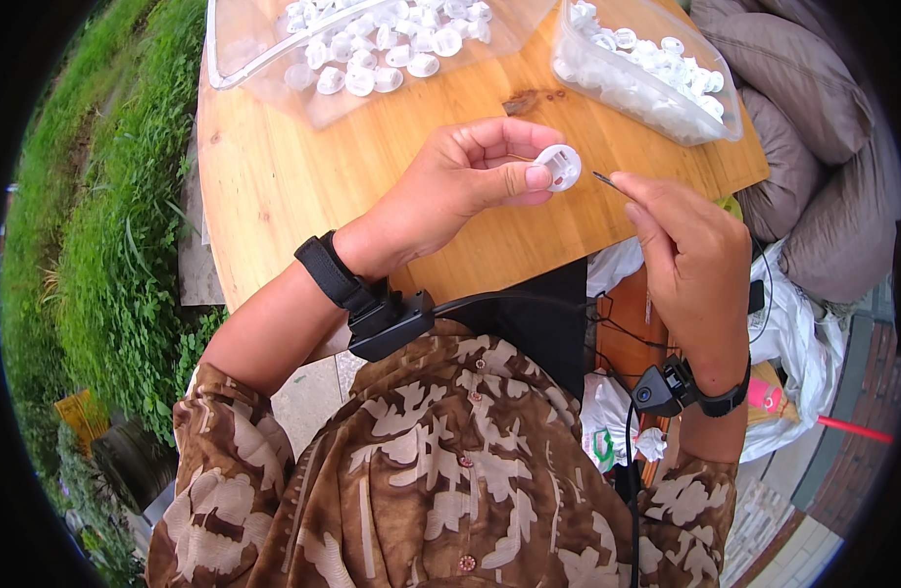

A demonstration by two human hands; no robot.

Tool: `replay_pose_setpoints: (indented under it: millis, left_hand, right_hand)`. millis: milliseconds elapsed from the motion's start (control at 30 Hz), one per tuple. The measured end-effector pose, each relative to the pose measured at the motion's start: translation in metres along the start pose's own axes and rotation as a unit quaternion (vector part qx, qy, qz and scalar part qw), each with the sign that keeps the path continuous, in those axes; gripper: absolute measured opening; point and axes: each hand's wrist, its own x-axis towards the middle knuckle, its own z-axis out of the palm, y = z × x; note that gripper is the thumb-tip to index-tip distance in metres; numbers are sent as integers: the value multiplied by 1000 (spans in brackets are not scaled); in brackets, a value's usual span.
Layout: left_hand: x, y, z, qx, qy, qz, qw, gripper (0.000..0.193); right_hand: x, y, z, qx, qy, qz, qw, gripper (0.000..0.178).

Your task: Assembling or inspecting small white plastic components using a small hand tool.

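Observation:
A small white round plastic part (565, 167) with slots in its face is pinched between the thumb and fingers of my left hand (470, 174), above the wooden table. A thin yellowish strand shows beside those fingers. My right hand (687, 235) is closed around a thin, dark, pointed tool (603, 178), most of it hidden by the fingers. The tip points at the white part from the right, with a small gap between them. What kind of tool it is cannot be made out.
Two clear plastic tubs, a left one (318, 110) and a right one (656, 127), stand on the wooden table (323, 186) with many similar white parts. Brown padded cloth (793, 78) and white plastic bags (813, 363) lie to the right. Black cables (529, 296) run from my wrist devices.

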Motion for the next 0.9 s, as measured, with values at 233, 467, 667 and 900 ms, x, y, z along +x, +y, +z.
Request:
replay_pose_setpoints:
  millis: [233, 467, 667, 900]
  left_hand:
    - [2, 10, -7, 76, -89, -19, 993, 21]
    - [2, 2, -7, 66, -47, 12, 997, 23]
    - [3, -9, -4, -45, -10, -5, 999, 27]
    - [2, -11, -4, -26, -9, 4, 1000, 28]
  right_hand:
    - [10, 11, 20, 374, -73, 195, 904, 21]
    - [15, 10, 39, 481, -63, 175, 857, 16]
    - [8, 15, 52, 544, -29, 218, 810, 13]
    - [2, 14, 58, 455, 14, 201, 868, 17]
